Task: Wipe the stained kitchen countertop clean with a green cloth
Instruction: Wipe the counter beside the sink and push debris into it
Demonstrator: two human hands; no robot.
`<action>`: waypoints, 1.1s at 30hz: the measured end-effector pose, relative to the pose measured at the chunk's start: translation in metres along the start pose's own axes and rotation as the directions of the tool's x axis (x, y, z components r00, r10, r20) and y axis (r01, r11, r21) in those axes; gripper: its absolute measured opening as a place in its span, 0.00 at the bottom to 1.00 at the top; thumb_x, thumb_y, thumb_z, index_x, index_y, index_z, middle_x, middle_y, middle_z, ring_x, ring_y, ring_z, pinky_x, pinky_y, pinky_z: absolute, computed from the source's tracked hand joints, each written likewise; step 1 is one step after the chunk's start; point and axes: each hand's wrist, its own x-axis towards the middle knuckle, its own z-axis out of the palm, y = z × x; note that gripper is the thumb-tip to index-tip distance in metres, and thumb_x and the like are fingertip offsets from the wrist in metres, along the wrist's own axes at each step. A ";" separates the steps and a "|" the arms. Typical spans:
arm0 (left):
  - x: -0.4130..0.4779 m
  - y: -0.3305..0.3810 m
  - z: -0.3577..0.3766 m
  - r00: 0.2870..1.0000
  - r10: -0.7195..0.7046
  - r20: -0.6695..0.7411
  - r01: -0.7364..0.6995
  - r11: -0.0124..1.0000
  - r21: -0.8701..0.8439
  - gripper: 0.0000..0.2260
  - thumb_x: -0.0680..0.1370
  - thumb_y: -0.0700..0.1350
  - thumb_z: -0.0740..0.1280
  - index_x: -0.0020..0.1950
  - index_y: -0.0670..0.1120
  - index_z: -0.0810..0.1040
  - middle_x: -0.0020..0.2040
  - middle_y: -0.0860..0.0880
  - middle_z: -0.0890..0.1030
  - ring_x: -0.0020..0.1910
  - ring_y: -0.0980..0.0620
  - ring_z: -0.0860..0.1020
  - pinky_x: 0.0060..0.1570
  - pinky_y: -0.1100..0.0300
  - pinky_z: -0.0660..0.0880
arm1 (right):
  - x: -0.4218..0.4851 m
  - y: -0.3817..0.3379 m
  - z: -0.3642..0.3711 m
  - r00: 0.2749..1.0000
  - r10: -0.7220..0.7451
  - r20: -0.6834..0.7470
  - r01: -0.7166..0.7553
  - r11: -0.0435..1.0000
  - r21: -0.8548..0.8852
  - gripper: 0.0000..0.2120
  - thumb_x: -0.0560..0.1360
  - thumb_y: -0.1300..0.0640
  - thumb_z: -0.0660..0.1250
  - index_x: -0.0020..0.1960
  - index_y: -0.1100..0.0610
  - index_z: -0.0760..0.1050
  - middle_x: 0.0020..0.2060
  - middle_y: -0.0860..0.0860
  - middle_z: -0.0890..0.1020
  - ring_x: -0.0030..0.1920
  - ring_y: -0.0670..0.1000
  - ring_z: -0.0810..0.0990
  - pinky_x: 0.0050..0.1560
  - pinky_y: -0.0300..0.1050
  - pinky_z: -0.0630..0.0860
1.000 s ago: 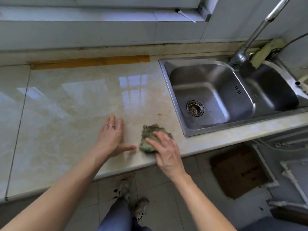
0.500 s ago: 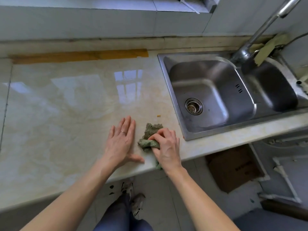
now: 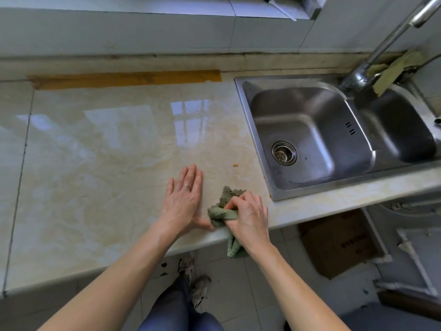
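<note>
Gripping a bunched green cloth (image 3: pixel 223 212) at the near edge of the marble-patterned tabletop (image 3: pixel 107 151), a person's right hand (image 3: pixel 248 216) has its grip clamped on the fabric, fingers curled round it; one end of the cloth hangs off the edge. The left hand (image 3: pixel 182 201), ring on one finger, lies flat just left of the cloth, grip apart, its thumb tip at the fabric. Yellowish stains mark the surface beyond both hands. A small orange crumb (image 3: pixel 235 165) lies between the cloth and the steel double sink (image 3: pixel 322 111) at right. Brown tape (image 3: pixel 128 78) runs along the far edge.
</note>
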 end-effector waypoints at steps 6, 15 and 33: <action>0.000 0.000 -0.001 1.000 -0.006 -0.011 0.006 1.000 -0.007 0.65 0.59 0.73 0.69 0.76 0.43 0.33 0.77 0.45 0.33 0.76 0.45 0.35 0.75 0.46 0.41 | 0.026 0.004 -0.002 0.992 0.020 -0.122 -0.020 1.000 0.005 0.12 0.65 0.53 0.75 0.42 0.50 0.72 0.44 0.47 0.70 0.50 0.51 0.67 0.46 0.44 0.59; 0.000 0.003 0.003 1.000 -0.014 -0.022 0.014 1.000 0.011 0.64 0.60 0.72 0.69 0.76 0.42 0.33 0.77 0.44 0.33 0.76 0.44 0.35 0.74 0.46 0.41 | -0.002 -0.001 0.008 0.977 -0.145 -0.159 0.151 0.988 0.029 0.19 0.63 0.58 0.72 0.52 0.49 0.75 0.50 0.49 0.71 0.52 0.50 0.68 0.47 0.47 0.66; 0.011 -0.009 -0.019 0.984 -0.076 -0.158 0.038 0.972 -0.230 0.53 0.63 0.60 0.76 0.77 0.39 0.53 0.78 0.43 0.52 0.73 0.43 0.62 0.69 0.55 0.62 | 0.079 -0.035 0.020 0.923 -0.355 -0.149 0.362 0.932 0.019 0.22 0.68 0.56 0.62 0.62 0.47 0.74 0.60 0.49 0.74 0.59 0.50 0.70 0.53 0.47 0.68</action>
